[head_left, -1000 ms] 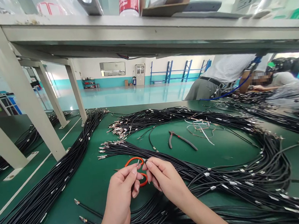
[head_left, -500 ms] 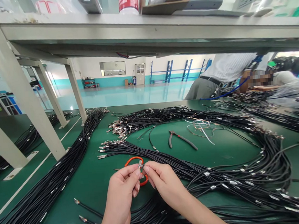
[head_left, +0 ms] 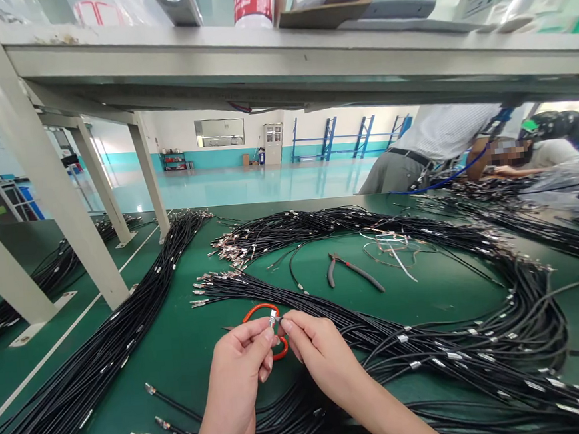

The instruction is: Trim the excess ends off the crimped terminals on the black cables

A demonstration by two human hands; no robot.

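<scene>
Silver plug [head_left: 272,317], lower centre, stands tip-up between the tightly pressed fingertips of the left hand [head_left: 235,374]; the right hand [head_left: 324,349] pinches a dark piece [head_left: 279,319] beside it, presumably steadying such small parts. Scissors [head_left: 260,306] lie just beyond, pliers [head_left: 359,272] right of centre, seemingly within reach.

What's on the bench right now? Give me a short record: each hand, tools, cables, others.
left hand: pinching a small metal connector
right hand: pinching a dark piece at the connector, mostly hidden
scissors: orange handles, partly covered by the hands
pliers: lying on the green table beyond the hands, handles spread
black cables: in bundles left, right, beyond and below the hands, many with metal ends
others: a person in grey trousers, far right
</scene>
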